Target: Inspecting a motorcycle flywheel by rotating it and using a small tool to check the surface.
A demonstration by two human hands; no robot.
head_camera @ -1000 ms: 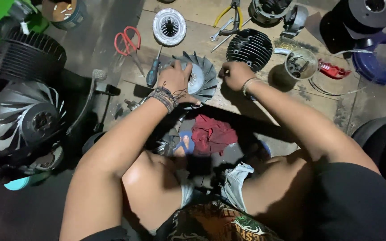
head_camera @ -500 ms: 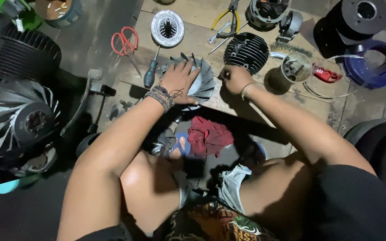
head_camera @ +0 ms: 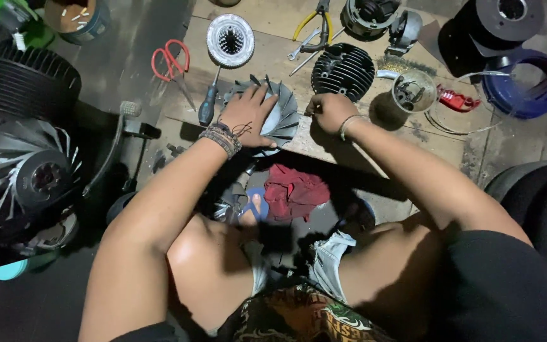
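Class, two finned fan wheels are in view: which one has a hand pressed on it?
The smaller grey fan wheel on the wooden board, under the left hand. The larger dark fan wheel at far left lies untouched.

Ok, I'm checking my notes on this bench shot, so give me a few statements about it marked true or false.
1. The left hand lies flat on the grey fan wheel. True.
2. The red scissors are in the right hand. False: they lie on the board, left of the screwdriver.
3. A red cloth lies below the board's edge. True.
4. The pliers have blue handles. False: they are yellow.
5. The right hand is closed by the wheel's right edge. True.
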